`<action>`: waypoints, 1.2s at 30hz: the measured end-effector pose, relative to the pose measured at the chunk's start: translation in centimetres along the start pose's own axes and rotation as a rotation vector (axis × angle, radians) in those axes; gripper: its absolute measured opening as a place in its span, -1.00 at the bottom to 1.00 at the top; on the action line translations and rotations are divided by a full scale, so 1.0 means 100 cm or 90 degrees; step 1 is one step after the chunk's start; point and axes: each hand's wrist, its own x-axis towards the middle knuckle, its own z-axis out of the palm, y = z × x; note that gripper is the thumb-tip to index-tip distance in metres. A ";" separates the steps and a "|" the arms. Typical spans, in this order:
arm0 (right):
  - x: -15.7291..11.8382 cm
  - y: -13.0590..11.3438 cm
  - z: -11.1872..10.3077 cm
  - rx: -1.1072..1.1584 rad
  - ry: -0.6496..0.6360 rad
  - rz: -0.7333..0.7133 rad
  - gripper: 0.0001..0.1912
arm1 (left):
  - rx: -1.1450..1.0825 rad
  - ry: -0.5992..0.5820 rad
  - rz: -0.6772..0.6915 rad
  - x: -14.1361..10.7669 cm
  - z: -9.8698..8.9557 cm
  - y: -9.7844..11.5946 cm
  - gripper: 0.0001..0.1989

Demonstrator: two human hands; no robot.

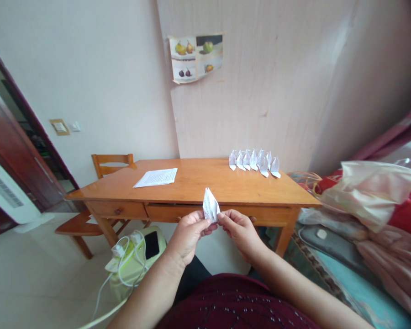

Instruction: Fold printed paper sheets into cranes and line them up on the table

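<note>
A small folded paper piece [210, 204] with a pointed top and printed text is held up in front of the table's front edge. My left hand [192, 230] pinches its lower left part between thumb and fingers. At its lower right corner, my right hand [238, 228] grips the paper with thumb and forefinger. Several folded paper figures [254, 161] stand in a group at the back right of the wooden table [195, 187]. Toward the left of the tabletop lies a stack of printed sheets [155, 177].
A wooden chair [111, 159] stands behind the table's left end. Below left, a light green stool [130, 274] bears a black phone [152, 245] and white cables. To the right, a bed holds bags [370, 192], a grey item and pink cloth.
</note>
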 end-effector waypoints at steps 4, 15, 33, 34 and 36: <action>-0.001 0.001 0.001 0.024 0.003 0.025 -0.61 | 0.001 0.007 -0.002 0.000 0.000 0.000 -0.66; -0.001 0.001 -0.002 0.049 0.002 0.035 -0.59 | -0.034 0.054 -0.014 0.004 0.007 -0.007 -0.66; -0.008 0.009 -0.016 -0.062 0.033 -0.101 -0.66 | -0.283 0.068 -0.120 0.014 0.026 -0.016 -0.89; -0.008 0.010 -0.017 -0.067 0.029 -0.104 -0.66 | -0.287 0.066 -0.116 0.014 0.026 -0.017 -0.91; -0.008 0.010 -0.020 -0.091 0.031 -0.108 -0.66 | -0.286 0.065 -0.111 0.013 0.026 -0.017 -0.92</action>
